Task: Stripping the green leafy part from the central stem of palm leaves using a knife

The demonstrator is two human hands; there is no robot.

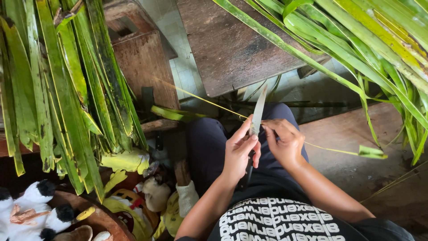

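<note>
Both hands meet over the lap: the left hand (pixel 238 149) is closed round a knife (pixel 256 120), blade pointing up and away, while the right hand (pixel 285 143) pinches a thin yellow-green leaf rib (pixel 209 102) against the blade. Long green palm leaves (pixel 67 89) hang at left, beside a dark wooden table (pixel 227 44)

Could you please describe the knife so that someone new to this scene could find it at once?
Start at the dark wooden table and come down to the person's lap. There the left hand holds the knife blade up, the only pale metal thing among green leaves.
</note>
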